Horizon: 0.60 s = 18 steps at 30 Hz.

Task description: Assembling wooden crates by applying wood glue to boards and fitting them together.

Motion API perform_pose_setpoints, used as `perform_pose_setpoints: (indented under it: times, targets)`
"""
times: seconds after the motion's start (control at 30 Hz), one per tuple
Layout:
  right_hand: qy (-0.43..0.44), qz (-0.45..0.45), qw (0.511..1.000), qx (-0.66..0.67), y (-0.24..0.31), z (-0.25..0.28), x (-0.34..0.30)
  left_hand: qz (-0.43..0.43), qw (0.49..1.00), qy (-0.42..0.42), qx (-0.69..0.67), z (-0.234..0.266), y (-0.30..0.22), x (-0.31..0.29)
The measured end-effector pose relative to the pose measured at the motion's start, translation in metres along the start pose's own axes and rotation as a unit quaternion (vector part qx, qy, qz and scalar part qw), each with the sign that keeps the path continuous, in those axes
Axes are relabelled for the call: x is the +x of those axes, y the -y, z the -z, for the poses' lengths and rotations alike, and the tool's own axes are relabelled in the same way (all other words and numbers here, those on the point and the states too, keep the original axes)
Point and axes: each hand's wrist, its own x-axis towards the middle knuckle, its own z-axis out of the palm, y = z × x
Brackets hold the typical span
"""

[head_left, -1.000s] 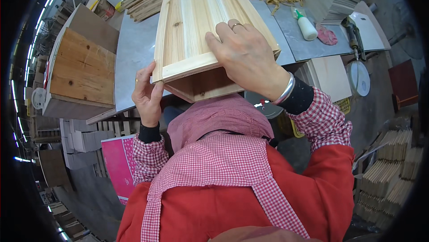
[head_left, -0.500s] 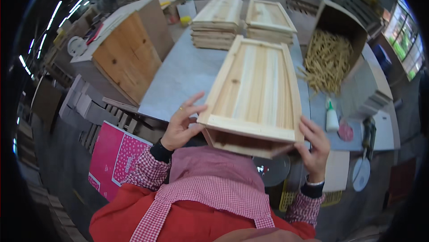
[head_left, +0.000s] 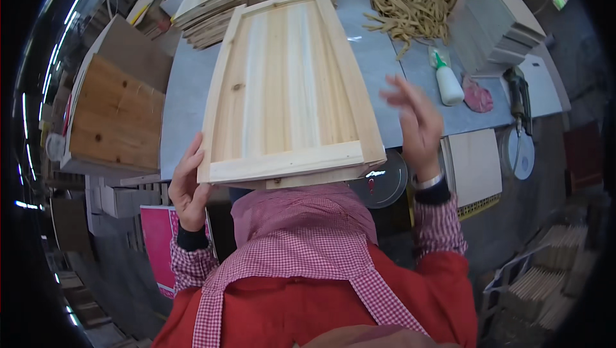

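Now, head view: I see two bare hands working over a grey counter.
Framed wooden piece: this panel-topped length of pale timber [head_left: 282, 85] lies right of the left grip and left of the right grip, running away from both across the counter [head_left: 183, 91].
Handling: stiff and fairly light, I'd judge, dry rather than slippery; its thin edges could dent if knocked.
Where to hold: best by both long side rails, near the closer corners.
Left grip: the left hand [head_left: 188, 187] has fingers and thumb partly curled about the near left corner, touching it; whether they clamp, I cannot tell.
Right grip: the right hand [head_left: 418, 126] is spread and empty, just clear of the right edge, fingers blurred.
Glue bottle: white with a green tip [head_left: 450, 85], beyond and right of the right grip, a pink cloth [head_left: 477, 95] beside it.
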Motion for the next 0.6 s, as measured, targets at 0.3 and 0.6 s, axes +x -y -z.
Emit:
perform_pose_setpoints:
  times: [0.3, 0.6]
  targets:
    - [0.147, -0.061, 0.812, -0.561, -0.223, 0.044, 0.081, 0.036, 0.989, -0.103, -0.103, -0.010, -0.012, -0.007]
    - [-0.070, 0.045, 0.926, -0.369, -0.139, 0.054, 0.195, 0.074, 0.985, -0.156, -0.026, 0.028, -0.013, -0.012]
